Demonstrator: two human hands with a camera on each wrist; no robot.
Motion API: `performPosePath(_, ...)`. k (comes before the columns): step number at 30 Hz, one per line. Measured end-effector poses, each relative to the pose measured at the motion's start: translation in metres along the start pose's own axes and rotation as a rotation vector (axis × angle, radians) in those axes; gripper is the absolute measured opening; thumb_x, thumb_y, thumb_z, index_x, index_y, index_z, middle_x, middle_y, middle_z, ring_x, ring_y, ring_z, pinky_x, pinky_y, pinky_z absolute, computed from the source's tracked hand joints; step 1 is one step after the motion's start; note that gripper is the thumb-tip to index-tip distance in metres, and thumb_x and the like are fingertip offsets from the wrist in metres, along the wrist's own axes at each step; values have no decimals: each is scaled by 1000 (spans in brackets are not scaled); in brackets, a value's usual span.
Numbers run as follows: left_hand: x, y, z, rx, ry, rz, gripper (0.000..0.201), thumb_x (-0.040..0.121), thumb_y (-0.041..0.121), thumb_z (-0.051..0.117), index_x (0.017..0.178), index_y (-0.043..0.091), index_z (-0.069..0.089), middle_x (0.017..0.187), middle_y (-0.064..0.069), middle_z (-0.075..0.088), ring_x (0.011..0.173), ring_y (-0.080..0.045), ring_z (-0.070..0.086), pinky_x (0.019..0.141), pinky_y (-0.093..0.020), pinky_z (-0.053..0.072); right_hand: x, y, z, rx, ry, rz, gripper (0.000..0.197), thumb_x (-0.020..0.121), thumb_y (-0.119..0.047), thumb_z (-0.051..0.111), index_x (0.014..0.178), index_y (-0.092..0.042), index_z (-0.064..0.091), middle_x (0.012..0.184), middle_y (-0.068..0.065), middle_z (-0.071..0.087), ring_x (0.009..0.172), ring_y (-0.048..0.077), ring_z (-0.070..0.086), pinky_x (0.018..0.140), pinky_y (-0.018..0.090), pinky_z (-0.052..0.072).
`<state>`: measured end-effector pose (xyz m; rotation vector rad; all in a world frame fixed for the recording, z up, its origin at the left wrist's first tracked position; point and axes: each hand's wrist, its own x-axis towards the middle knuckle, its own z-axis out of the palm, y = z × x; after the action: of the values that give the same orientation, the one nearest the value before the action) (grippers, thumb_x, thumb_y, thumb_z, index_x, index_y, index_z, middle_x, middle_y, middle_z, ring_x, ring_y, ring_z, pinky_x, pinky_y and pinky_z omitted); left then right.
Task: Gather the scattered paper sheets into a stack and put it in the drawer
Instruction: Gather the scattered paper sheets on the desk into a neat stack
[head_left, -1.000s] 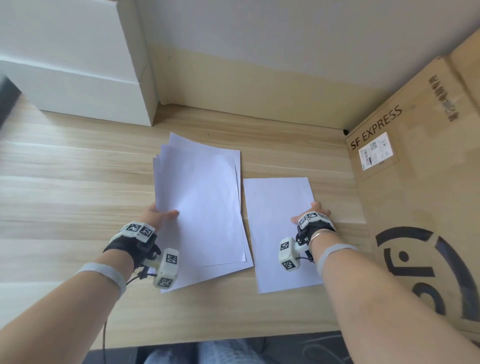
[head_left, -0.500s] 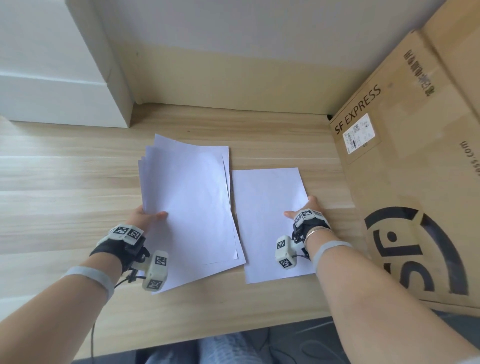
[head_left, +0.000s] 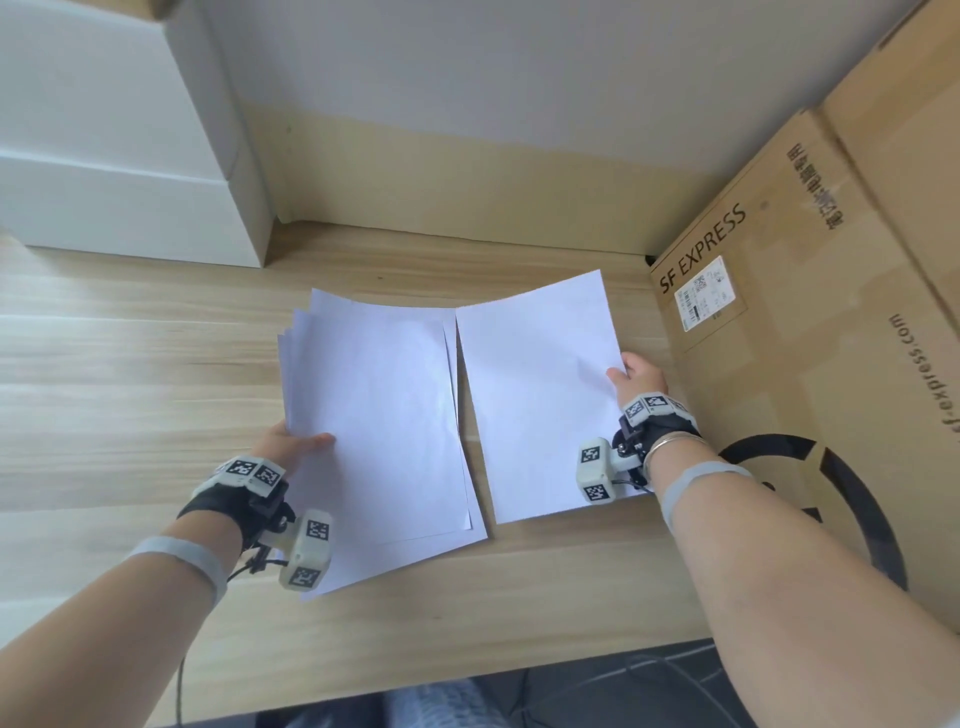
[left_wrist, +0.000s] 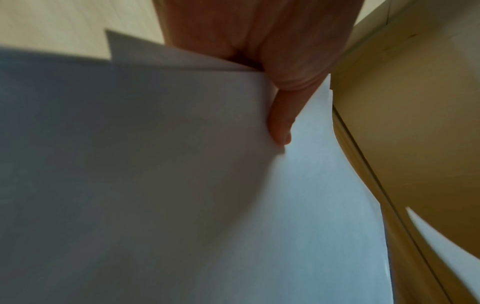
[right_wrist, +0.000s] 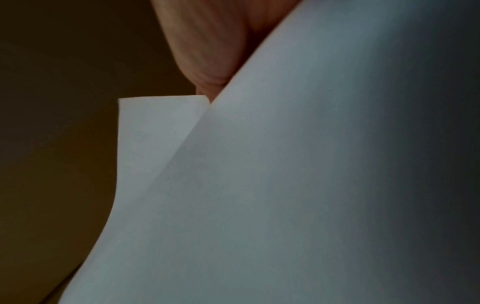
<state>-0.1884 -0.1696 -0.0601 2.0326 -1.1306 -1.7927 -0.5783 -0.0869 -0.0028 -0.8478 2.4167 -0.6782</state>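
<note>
A loose stack of white paper sheets lies fanned on the wooden desk. My left hand pinches its left edge, thumb on top; the left wrist view shows the thumb pressed on the stack. A single white sheet sits just right of the stack, its right edge lifted off the desk. My right hand pinches that edge. In the right wrist view the single sheet curves up in front of the right hand. No drawer is recognisable in any view.
A large cardboard box marked SF EXPRESS stands close on the right, beside my right hand. A white cabinet fills the back left corner. The desk's front edge runs near my arms, with my lap below it.
My right hand has moved up along the single sheet's right edge and raised that side off the desk. The left hand keeps its hold on the stack. The head camera has moved closer.
</note>
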Motion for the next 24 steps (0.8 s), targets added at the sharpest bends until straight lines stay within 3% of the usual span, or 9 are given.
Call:
performPosePath(4,3,-1,-2,-14,-18,-10,48,82,7,67,126,-4,53,108,-22,61,93,-33,57,97,-51,45,-3,-20,21,15,-46,-38,23,90,-5,49,107,-3,64,107,15,67,87,20,56,75,25,41)
performPosePath(7,6,0,0,24,-4,9,46,85,10,64,127,-4,51,114,-25,61,93,-30,55,90,-41,45,-15,-36,52,-59,-148,-43,24,92,-6,49,111,-2,62,109,16,66,90,25,59,72,21,35)
performPosePath(9,6,2,0,55,-3,21,46,89,14,60,130,-4,48,119,-25,60,95,-30,55,85,-35,42,-25,-44,75,-101,-195,-15,21,92,-9,49,105,1,61,100,18,64,81,20,51,67,21,33)
performPosePath(11,7,2,1,49,-17,29,48,91,18,57,133,-2,46,129,-24,57,105,-34,57,88,-35,41,-35,-51,96,-125,-212,18,16,91,-9,47,93,4,55,93,22,60,76,20,45,64,23,31)
performPosePath(13,7,1,1,48,-19,38,50,91,21,58,134,-1,46,131,-23,55,112,-35,56,91,-36,42,-44,-58,112,-134,-230,30,11,90,-8,46,90,0,53,100,22,63,79,27,53,64,25,35)
performPosePath(15,7,2,2,70,-21,41,52,90,24,59,135,1,46,132,-21,55,118,-36,55,94,-37,41,-53,-66,126,-72,-241,58,28,90,-7,47,117,-6,55,120,15,63,104,31,61,77,30,46)
performPosePath(17,6,3,2,97,-19,46,53,88,26,62,134,2,48,132,-19,56,121,-35,54,97,-37,41,-60,-74,138,-41,-270,83,58,90,-12,52,144,-17,32,142,10,48,123,29,53,98,33,44)
performPosePath(20,8,4,2,91,-29,52,54,85,25,66,132,4,50,133,-17,57,122,-34,53,105,-39,40,-69,-85,150,-113,-367,21,83,90,-20,57,152,-17,1,155,9,27,136,27,39,107,32,34)
performPosePath(24,9,6,6,114,-34,71,52,84,16,67,132,3,51,132,-17,57,121,-33,54,94,-33,40,-77,-90,162,-70,-450,2,87,92,-25,56,151,-12,-6,160,10,3,148,21,9,115,26,15)
